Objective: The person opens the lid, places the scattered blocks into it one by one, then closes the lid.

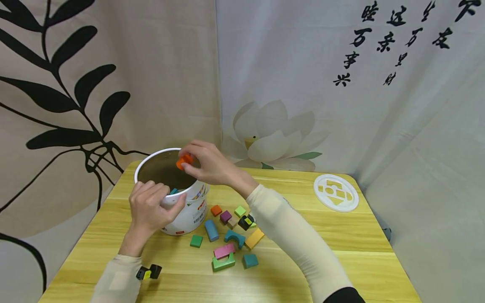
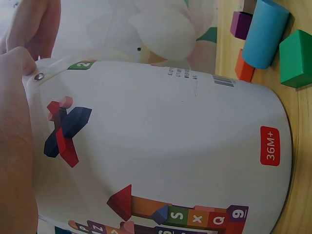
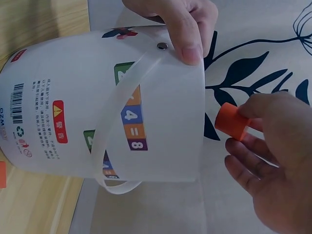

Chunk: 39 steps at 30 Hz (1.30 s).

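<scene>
A white bucket (image 1: pixel 186 219) with printed letters and toy pictures stands upright at the table's left. My left hand (image 1: pixel 151 206) grips its near rim, the thumb on the outer wall and the fingers over the edge. Between the thumb and fingers of my right hand (image 1: pixel 207 164) is an orange cylinder block (image 3: pixel 231 121), pinched over the bucket's opening. The right wrist view shows this block just beyond the rim, clear of the wall. Inside the bucket, a bit of a blue block (image 1: pixel 173 191) shows near the front; the bottom is mostly hidden.
Several wooden blocks lie right of the bucket, among them a blue cylinder (image 1: pixel 211 230), a green block (image 1: pixel 196 241), a teal arch (image 1: pixel 235 238), a yellow block (image 1: pixel 254 238) and a pink block (image 1: pixel 224 250). A white lid with shaped cutouts (image 1: pixel 353 198) rests at the back right, before a curtain (image 1: pixel 288 75).
</scene>
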Motion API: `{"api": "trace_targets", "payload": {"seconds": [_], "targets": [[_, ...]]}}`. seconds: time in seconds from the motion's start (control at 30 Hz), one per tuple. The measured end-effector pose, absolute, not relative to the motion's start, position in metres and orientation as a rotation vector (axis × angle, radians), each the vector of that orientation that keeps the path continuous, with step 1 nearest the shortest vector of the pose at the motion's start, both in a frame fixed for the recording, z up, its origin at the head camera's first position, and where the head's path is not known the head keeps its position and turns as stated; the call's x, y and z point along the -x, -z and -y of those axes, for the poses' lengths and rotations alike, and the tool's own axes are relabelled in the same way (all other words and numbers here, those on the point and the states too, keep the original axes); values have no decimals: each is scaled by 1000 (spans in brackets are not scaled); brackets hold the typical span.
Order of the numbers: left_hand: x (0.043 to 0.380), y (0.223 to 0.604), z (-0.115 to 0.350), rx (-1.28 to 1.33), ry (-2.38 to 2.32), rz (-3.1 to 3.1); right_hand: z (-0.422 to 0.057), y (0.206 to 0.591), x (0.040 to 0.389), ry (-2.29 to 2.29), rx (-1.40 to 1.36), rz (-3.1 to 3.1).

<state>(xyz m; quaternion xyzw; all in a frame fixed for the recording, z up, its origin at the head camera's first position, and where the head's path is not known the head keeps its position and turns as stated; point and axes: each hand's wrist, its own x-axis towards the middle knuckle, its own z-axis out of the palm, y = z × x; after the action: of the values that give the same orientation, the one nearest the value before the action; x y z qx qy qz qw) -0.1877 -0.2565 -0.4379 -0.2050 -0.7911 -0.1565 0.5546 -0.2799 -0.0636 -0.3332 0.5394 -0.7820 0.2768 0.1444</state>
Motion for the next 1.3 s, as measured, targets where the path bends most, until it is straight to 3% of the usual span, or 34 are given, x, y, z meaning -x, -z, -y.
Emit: {"api": "trace_targets", "payload": {"seconds": [0.7,1.3], "targets": [[188,437,256,482,368,1865,99,333,276,-593,-1584,2380],[188,437,254,480,368,1843,83,343,272,-411,-1558,2500]]}}
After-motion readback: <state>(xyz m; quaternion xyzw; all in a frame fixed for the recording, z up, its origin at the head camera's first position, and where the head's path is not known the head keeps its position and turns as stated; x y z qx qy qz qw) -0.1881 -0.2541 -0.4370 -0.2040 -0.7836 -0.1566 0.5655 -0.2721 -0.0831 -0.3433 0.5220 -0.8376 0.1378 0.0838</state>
